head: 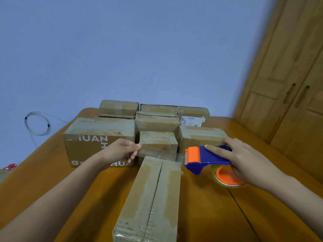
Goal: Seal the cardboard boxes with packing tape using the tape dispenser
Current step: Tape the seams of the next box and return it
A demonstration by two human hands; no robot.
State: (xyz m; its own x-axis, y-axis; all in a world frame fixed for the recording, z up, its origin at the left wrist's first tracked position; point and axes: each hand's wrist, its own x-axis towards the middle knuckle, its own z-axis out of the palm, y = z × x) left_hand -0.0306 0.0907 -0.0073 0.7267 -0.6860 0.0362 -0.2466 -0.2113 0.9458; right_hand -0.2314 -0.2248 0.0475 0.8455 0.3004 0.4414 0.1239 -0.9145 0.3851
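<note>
A long cardboard box point(153, 198) lies lengthwise in front of me, its two top flaps meeting along a dark centre seam. My right hand point(244, 159) grips the blue and orange tape dispenser point(206, 158), index finger stretched along its top, just right of the box's far end. A strip of clear tape point(157, 153) runs leftward from the dispenser's orange head, above the far end of the box. My left hand point(122, 151) pinches the free end of that strip.
Several more cardboard boxes point(99, 138) are stacked in rows across the far side of the wooden table point(218, 206). A coil of wire point(37, 123) hangs on the blue wall at left. Wooden cabinet doors point(288, 84) stand at right.
</note>
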